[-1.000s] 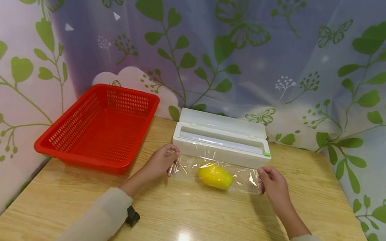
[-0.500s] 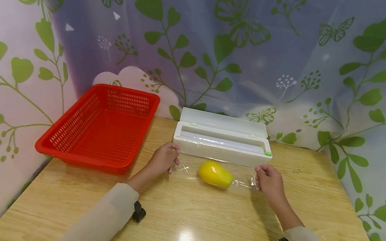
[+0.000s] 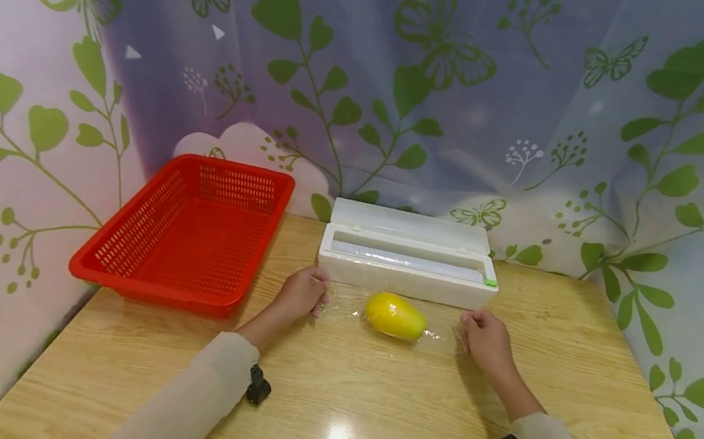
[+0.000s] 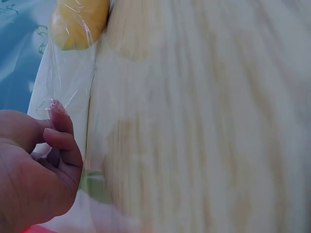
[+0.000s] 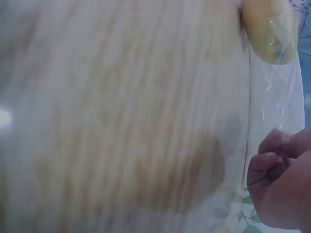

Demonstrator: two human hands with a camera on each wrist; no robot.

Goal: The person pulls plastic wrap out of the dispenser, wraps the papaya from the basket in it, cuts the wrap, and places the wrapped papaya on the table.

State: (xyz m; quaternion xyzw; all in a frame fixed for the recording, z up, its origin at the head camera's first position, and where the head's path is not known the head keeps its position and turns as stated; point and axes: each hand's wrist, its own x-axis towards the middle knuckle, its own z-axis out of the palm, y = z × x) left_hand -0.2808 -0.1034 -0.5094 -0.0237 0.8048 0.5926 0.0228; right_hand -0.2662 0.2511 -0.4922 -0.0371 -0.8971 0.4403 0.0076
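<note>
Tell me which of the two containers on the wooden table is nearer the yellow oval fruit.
The long white box with its lid open, just behind the yellow fruit; the red perforated plastic basket stands farther off, to the left.

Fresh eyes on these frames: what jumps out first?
Likely the bright red rectangular plastic basket, at the left of the pale wooden table. Next, the glossy yellow oval fruit near the middle, with clear plastic film over it, pinched at either end by the left hand and right hand. Just behind it sits a long white open-lidded box.
</note>
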